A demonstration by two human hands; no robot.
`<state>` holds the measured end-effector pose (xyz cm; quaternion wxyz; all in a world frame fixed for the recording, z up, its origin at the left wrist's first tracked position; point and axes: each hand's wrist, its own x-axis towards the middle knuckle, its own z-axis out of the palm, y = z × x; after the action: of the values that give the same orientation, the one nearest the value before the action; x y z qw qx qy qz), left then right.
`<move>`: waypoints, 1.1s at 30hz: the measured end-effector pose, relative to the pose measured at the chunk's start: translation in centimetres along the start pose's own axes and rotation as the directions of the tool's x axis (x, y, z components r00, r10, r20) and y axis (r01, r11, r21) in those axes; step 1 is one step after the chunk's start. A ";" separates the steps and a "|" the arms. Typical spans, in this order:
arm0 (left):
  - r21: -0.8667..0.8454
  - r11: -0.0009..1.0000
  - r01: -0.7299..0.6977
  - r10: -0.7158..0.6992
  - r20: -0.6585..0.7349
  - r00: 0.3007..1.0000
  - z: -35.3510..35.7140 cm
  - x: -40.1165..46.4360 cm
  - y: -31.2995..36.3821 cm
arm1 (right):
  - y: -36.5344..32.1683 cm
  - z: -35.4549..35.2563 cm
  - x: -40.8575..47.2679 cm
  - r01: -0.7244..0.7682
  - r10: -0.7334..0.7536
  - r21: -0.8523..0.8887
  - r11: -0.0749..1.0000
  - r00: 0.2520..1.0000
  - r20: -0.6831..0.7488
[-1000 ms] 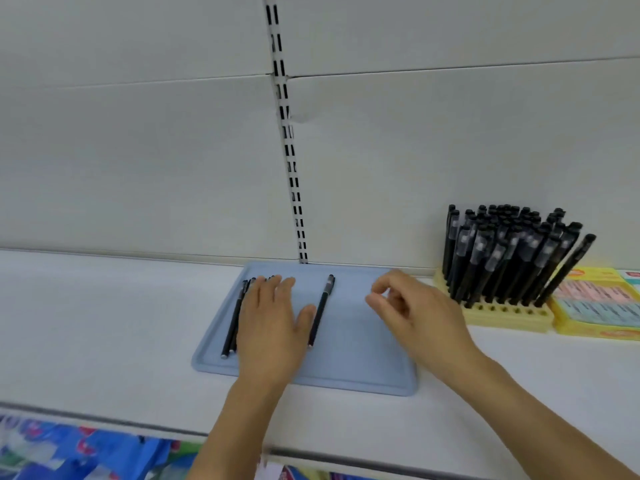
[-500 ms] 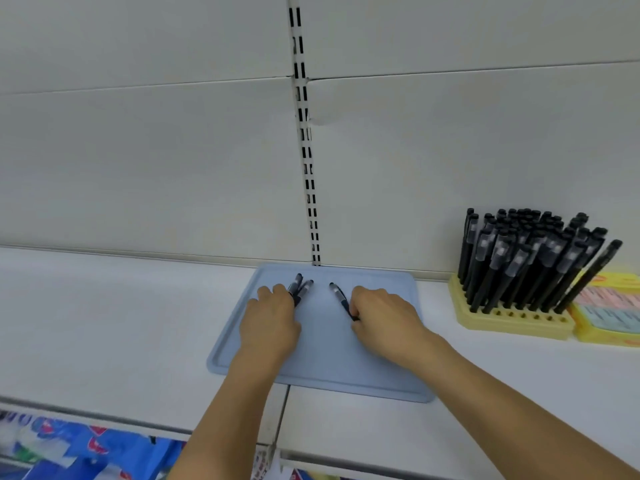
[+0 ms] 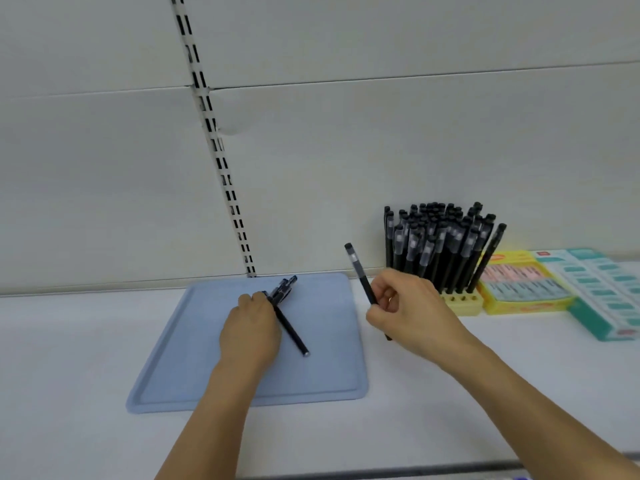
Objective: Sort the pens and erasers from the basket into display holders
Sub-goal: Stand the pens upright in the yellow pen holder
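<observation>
Head view: right hand (image 3: 412, 306) holds one pen (image 3: 360, 275); left hand (image 3: 251, 329) several.

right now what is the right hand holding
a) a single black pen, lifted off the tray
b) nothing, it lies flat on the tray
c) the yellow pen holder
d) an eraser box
a: the right hand pinches one black pen in the air, to the right of the blue tray and just in front of the yellow pen holder, while the left hand grips other pens on the tray.
</observation>
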<state>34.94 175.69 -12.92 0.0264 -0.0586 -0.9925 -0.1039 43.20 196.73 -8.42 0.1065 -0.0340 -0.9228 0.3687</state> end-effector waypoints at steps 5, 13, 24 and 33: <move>-0.131 0.989 0.064 -0.070 -0.039 0.997 0.1 0.4 1.2 | 2.1 -1.7 -1.0 0.002 0.029 0.190 0.982 0.987 -0.160; -0.157 0.970 0.186 -0.170 0.110 0.979 -1.0 1.3 1.6 | 5.1 -4.0 -1.2 0.017 0.122 0.296 0.955 0.887 -0.446; -0.912 0.336 0.234 -0.015 0.243 0.970 -2.6 -0.3 3.6 | 6.7 -3.5 0.7 -0.054 0.083 0.086 0.995 0.918 -0.387; -0.968 0.093 0.235 0.187 0.249 0.950 -3.1 -2.3 6.9 | 7.0 -2.8 1.2 -0.196 0.164 -0.064 0.978 0.929 -0.332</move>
<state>38.20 181.50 -8.64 -0.1776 -0.0598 -0.6521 -0.7346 42.55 203.81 -11.06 0.2209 -0.1840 -0.9023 0.3214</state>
